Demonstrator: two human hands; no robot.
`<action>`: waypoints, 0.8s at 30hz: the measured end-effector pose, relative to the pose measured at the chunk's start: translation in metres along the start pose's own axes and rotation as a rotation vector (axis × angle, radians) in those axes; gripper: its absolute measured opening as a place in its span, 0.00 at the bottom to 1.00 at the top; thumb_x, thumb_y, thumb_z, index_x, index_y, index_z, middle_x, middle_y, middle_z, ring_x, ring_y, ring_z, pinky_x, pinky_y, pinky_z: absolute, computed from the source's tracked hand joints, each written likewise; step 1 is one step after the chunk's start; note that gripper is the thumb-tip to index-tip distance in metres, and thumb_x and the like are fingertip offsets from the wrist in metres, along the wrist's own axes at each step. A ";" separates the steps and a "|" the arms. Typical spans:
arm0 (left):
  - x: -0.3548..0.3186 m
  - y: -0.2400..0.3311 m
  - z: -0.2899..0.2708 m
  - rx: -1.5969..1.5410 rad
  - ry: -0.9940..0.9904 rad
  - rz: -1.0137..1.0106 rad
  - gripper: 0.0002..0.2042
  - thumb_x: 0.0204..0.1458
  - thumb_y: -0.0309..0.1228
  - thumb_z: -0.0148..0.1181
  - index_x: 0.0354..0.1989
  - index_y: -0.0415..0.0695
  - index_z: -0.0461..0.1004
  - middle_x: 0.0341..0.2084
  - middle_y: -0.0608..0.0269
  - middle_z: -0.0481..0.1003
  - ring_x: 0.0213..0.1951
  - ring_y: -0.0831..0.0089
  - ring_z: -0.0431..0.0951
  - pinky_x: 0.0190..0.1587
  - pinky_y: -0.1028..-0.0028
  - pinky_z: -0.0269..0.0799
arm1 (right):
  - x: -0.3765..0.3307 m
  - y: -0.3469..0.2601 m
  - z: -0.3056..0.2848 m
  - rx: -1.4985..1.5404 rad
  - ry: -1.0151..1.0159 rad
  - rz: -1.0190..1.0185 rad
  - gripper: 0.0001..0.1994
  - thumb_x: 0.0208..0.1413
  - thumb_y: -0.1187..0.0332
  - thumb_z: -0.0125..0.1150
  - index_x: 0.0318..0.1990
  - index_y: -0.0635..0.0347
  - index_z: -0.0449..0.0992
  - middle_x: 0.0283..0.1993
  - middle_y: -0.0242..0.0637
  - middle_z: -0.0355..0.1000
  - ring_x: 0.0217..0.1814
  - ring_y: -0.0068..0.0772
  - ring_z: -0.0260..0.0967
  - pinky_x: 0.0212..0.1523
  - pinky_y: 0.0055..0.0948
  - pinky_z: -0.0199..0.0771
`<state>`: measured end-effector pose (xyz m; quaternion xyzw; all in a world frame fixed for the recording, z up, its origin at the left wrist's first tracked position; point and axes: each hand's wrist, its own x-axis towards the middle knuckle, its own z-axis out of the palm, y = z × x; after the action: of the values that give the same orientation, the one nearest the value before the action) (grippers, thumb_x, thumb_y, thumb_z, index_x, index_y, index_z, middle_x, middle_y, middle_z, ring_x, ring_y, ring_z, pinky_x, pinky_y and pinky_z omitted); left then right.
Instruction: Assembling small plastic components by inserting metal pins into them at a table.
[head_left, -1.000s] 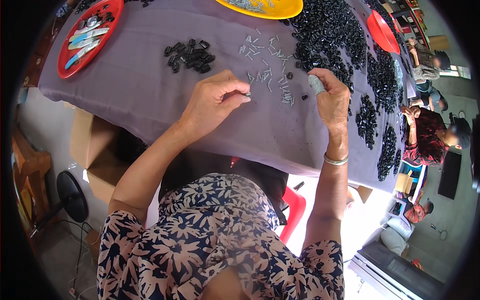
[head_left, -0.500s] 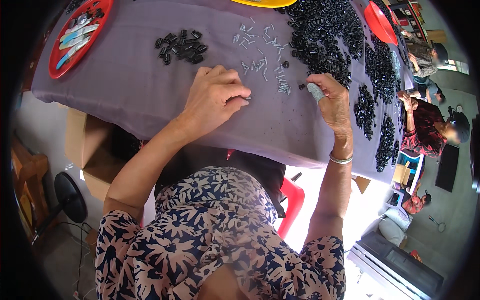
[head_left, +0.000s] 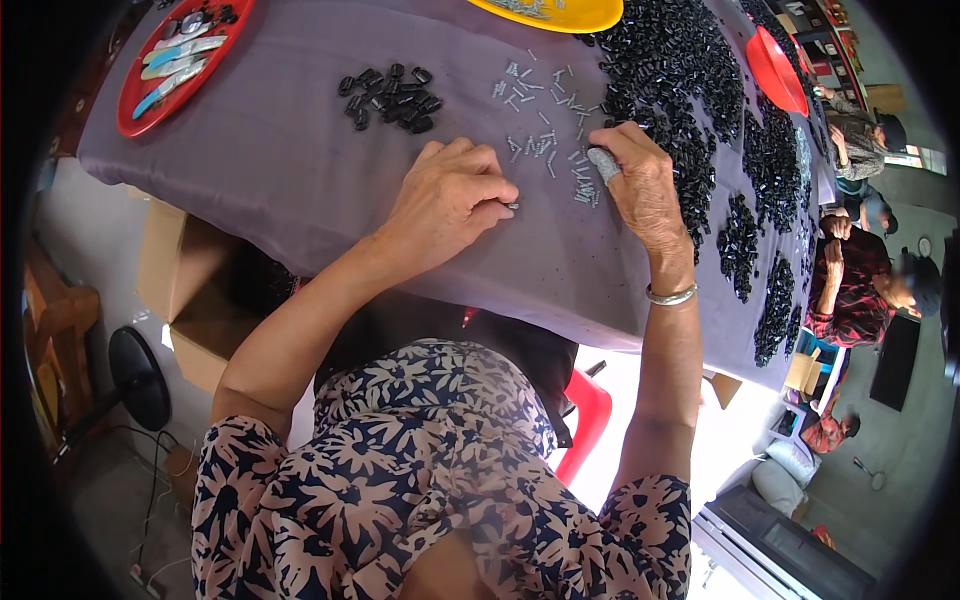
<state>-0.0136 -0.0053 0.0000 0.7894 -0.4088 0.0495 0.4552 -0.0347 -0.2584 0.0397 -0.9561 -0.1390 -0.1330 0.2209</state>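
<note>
Small silver screw (head_left: 511, 207) pinched at left hand (head_left: 447, 200) fingertips, low over grey tabletop (head_left: 280, 170). Right hand (head_left: 640, 180) curled, apparently gripping pale piece. Risk: loose pinch drops screw among scattered screws (head_left: 545, 140).

Two red trays (head_left: 135, 105) (head_left: 775, 70) – one yellow dish (head_left: 560, 14) – two hands (head_left: 450, 200) (head_left: 645, 185)
</note>
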 end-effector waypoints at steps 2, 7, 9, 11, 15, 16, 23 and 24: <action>0.000 -0.001 0.000 -0.007 -0.002 0.004 0.08 0.40 0.26 0.69 0.30 0.47 0.79 0.27 0.71 0.71 0.34 0.71 0.70 0.41 0.70 0.61 | 0.001 0.003 0.000 -0.012 0.001 0.016 0.10 0.46 0.83 0.61 0.38 0.65 0.75 0.33 0.42 0.72 0.34 0.44 0.73 0.36 0.34 0.73; -0.001 0.001 -0.002 -0.021 -0.008 -0.004 0.08 0.40 0.25 0.69 0.30 0.47 0.79 0.27 0.71 0.72 0.34 0.71 0.70 0.41 0.70 0.61 | 0.010 0.008 -0.016 0.022 -0.207 0.138 0.09 0.44 0.79 0.65 0.32 0.66 0.72 0.27 0.40 0.68 0.26 0.42 0.64 0.30 0.35 0.66; -0.002 0.001 -0.002 -0.017 -0.008 -0.002 0.08 0.40 0.25 0.69 0.30 0.46 0.79 0.27 0.70 0.72 0.34 0.71 0.70 0.42 0.70 0.61 | 0.013 0.008 -0.016 0.035 -0.228 0.145 0.09 0.43 0.79 0.65 0.32 0.66 0.72 0.27 0.40 0.67 0.26 0.41 0.63 0.29 0.34 0.66; -0.003 0.001 -0.001 -0.011 -0.008 -0.002 0.08 0.40 0.25 0.69 0.30 0.46 0.79 0.27 0.70 0.71 0.34 0.71 0.70 0.42 0.70 0.61 | 0.014 0.006 -0.016 0.051 -0.251 0.152 0.09 0.43 0.80 0.65 0.32 0.66 0.72 0.26 0.40 0.67 0.25 0.40 0.62 0.29 0.34 0.65; -0.003 0.001 -0.001 -0.022 -0.020 -0.033 0.05 0.42 0.27 0.67 0.29 0.45 0.80 0.26 0.69 0.72 0.36 0.70 0.70 0.44 0.68 0.61 | 0.012 0.004 -0.013 -0.092 -0.223 0.023 0.09 0.43 0.81 0.64 0.33 0.65 0.72 0.25 0.40 0.66 0.25 0.36 0.64 0.29 0.32 0.66; -0.003 0.001 -0.001 -0.026 -0.024 -0.037 0.05 0.42 0.27 0.67 0.28 0.45 0.80 0.26 0.69 0.72 0.36 0.70 0.70 0.44 0.68 0.61 | 0.010 0.005 -0.013 -0.122 -0.184 -0.064 0.10 0.43 0.82 0.63 0.35 0.65 0.73 0.26 0.40 0.67 0.25 0.34 0.65 0.30 0.30 0.67; -0.004 -0.005 0.000 0.010 -0.014 -0.018 0.07 0.40 0.26 0.68 0.30 0.46 0.79 0.27 0.69 0.71 0.35 0.70 0.71 0.43 0.69 0.61 | -0.018 -0.056 0.009 0.522 0.010 0.296 0.07 0.55 0.79 0.62 0.42 0.65 0.77 0.38 0.25 0.73 0.41 0.16 0.69 0.43 0.17 0.70; -0.003 -0.004 0.000 0.016 -0.012 -0.012 0.07 0.40 0.27 0.68 0.30 0.46 0.79 0.27 0.69 0.71 0.35 0.70 0.71 0.43 0.69 0.61 | -0.025 -0.059 0.019 0.560 0.023 0.264 0.08 0.55 0.79 0.63 0.42 0.65 0.77 0.38 0.26 0.72 0.40 0.15 0.68 0.43 0.16 0.69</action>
<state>-0.0128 -0.0024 -0.0042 0.7958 -0.4061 0.0454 0.4469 -0.0739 -0.2037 0.0383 -0.8664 -0.0423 -0.0704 0.4925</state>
